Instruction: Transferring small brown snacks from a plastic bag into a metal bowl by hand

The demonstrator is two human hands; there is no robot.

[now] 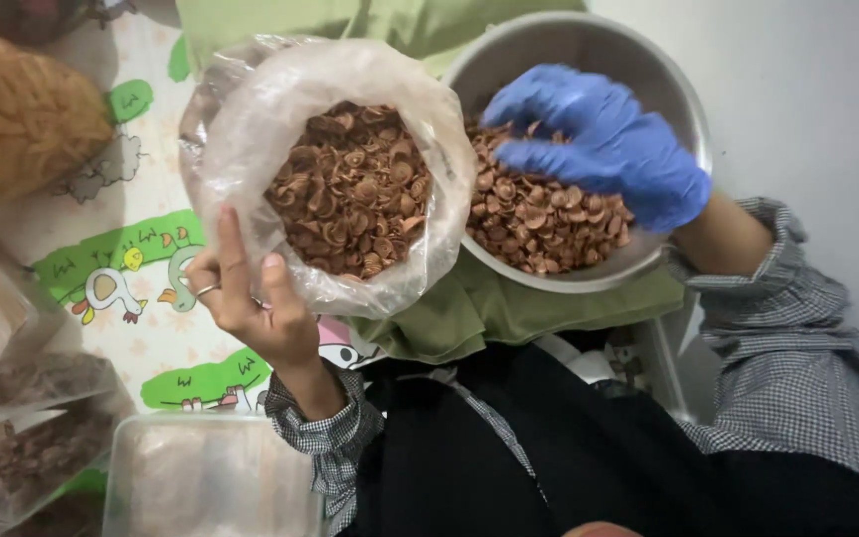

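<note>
Right now I have my left hand (256, 303), bare with a ring on one finger, cupped under the near side of the clear plastic bag (335, 169), fingers curled up against the film so the mouth stays wide and facing up; the bag is already well filled with small brown curled snack shells (350, 189). My right hand (599, 139), in a blue glove, is down inside the steel bowl (668, 89), fingers bent loosely over the heap of the same shells (549, 224) there; I cannot tell whether it has any pinched underneath. The relation that matters is sideways: the bag's open mouth lies directly to the left of the gloved hand, touching the bowl's rim, so the right hand is the one nearer the loose shells and the left only steadies the bag. Both sit on a green cloth (509, 308) over my lap, a cartoon-print mat (141, 259) to the left, clear lidded tubs (201, 477) near my left elbow
</note>
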